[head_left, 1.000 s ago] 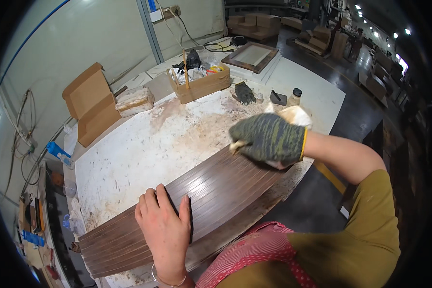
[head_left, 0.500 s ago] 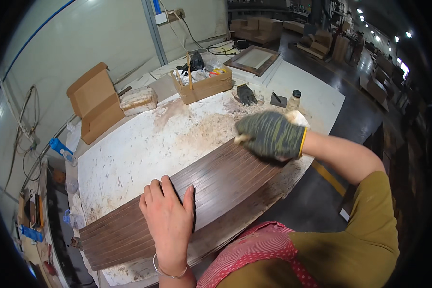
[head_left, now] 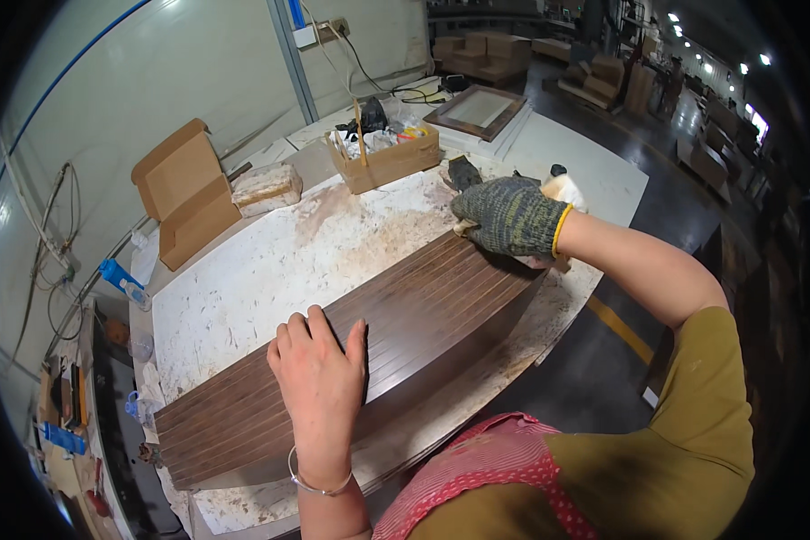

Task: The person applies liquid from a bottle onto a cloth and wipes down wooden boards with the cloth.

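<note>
A long dark-brown wooden panel (head_left: 405,315) with lengthwise grooves lies slantwise across the white, stained worktable. My bare left hand (head_left: 319,373) rests on its near left part, fingers stretched out and thumb apart, with a bangle at the wrist. My right hand (head_left: 510,218), in a dark green-grey knit glove with a yellow cuff, is at the panel's far right end. Its fingers are closed around a pale cloth (head_left: 562,191), which sticks out behind the hand and at the fingertips. The palm side is hidden.
Behind the panel stand an open cardboard box (head_left: 189,202), a wrapped block (head_left: 266,189) and a carton of plastic bags (head_left: 391,166). A dark glove (head_left: 463,173) and a framed panel (head_left: 477,112) lie farther right. Blue-capped bottles (head_left: 117,277) stand at the left edge.
My right hand has moved slightly away from me with the cloth. The panel's right end sits higher in view, and more of its near side shows. My left hand stays on the panel.
</note>
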{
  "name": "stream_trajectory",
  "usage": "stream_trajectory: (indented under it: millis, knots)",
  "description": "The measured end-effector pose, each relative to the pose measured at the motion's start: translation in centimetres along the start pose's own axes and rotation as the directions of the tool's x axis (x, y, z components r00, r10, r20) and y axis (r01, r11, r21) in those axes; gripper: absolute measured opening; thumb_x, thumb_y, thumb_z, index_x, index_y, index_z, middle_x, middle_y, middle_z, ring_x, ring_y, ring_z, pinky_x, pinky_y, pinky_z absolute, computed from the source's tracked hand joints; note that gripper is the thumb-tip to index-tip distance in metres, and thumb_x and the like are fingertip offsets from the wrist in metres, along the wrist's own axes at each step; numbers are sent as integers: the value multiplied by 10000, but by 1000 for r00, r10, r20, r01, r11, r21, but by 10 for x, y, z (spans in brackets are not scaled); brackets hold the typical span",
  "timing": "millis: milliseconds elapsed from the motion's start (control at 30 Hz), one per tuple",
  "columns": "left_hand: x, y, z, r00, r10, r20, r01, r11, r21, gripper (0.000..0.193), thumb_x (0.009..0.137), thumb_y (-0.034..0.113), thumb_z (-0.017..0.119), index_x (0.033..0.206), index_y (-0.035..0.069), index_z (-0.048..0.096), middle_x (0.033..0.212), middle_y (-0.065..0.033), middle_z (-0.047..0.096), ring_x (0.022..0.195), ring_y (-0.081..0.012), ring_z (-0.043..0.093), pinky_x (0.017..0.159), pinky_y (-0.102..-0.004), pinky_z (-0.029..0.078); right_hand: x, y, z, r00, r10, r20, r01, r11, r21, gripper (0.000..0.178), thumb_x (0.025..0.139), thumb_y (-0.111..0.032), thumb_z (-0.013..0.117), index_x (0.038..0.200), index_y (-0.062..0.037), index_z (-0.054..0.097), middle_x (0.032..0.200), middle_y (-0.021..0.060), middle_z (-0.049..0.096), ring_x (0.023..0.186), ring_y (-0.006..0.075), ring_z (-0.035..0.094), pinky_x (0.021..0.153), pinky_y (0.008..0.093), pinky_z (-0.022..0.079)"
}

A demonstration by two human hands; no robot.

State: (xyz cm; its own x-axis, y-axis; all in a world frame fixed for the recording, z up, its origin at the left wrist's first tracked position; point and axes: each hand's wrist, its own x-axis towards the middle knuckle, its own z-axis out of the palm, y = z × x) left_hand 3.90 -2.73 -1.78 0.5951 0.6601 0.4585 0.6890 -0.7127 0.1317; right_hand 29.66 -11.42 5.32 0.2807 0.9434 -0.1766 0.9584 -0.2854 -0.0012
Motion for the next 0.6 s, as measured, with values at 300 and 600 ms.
stream_trajectory:
  millis: [300, 600]
  knots:
    - [-1, -3, -1, 1000, -11, 10, 11, 999, -30, 463, 849, 354, 604, 1085, -39, 543, 970, -178, 553, 963, -309, 512, 928, -432, 365, -3, 15, 15, 973, -103, -206, 148, 965, 218, 267, 840, -324, 578, 898, -64, 595, 885, 149, 640, 836, 325, 616, 760, 407, 480]
    - [4, -6, 2, 998, -16, 61, 19, 999, -46, 484, 843, 346, 617, 1104, -55, 537, 997, -189, 551, 982, -313, 512, 934, -430, 365, 2, -6, 35, 861, -377, -340, 425, 902, 76, 274, 808, -249, 565, 1005, -61, 580, 937, 146, 647, 881, 318, 631, 786, 402, 493]
